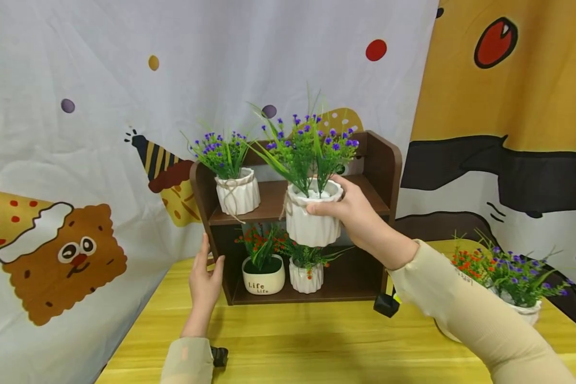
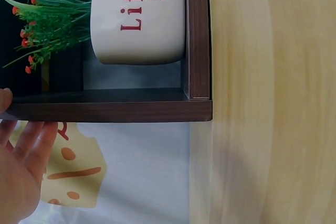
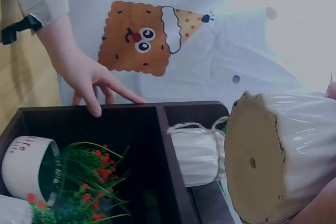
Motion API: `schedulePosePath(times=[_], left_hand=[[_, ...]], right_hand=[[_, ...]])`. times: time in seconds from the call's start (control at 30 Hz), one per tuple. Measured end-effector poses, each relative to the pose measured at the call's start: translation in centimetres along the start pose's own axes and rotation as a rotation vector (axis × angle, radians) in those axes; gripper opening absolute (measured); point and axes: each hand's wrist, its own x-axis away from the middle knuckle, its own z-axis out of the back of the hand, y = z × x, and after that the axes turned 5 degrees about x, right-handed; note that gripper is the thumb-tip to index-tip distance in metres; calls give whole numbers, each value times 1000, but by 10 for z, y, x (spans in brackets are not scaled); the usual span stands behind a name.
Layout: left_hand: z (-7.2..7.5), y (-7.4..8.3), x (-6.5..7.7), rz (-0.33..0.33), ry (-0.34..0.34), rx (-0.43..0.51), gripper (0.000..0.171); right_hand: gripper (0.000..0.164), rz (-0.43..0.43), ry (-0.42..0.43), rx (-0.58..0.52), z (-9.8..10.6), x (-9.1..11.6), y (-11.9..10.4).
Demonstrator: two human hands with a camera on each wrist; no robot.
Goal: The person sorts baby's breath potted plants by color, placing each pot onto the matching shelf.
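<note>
My right hand (image 1: 348, 205) grips a white ribbed flower pot (image 1: 314, 224) with purple flowers by its rim, thumb in front. The pot is held up before the upper shelf of a dark brown two-tier rack (image 1: 389, 176), its bare base (image 3: 254, 161) showing in the right wrist view. My left hand (image 1: 206, 274) is at the rack's left side panel (image 2: 115, 111), fingers straight along the outside and thumb at the front edge. A second white pot (image 1: 238, 192) with purple flowers stands at the left of the upper shelf.
On the lower shelf stand a cream "Life" pot (image 1: 264, 277) and a white pot (image 1: 306, 276), both with red flowers. At the right of the wooden table (image 1: 288, 346), more potted flowers (image 1: 525, 282) are partly behind my right sleeve. A printed curtain (image 1: 101, 53) hangs behind.
</note>
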Motion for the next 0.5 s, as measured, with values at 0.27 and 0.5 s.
schedulePosePath(times=[0.27, 0.5], left_hand=[[0, -2, -1, -19, 7, 14, 72], [-2, -6, 0, -28, 18, 7, 72]], right_hand=[[91, -44, 27, 0, -5, -25, -14], [91, -18, 43, -57, -7, -47, -21]])
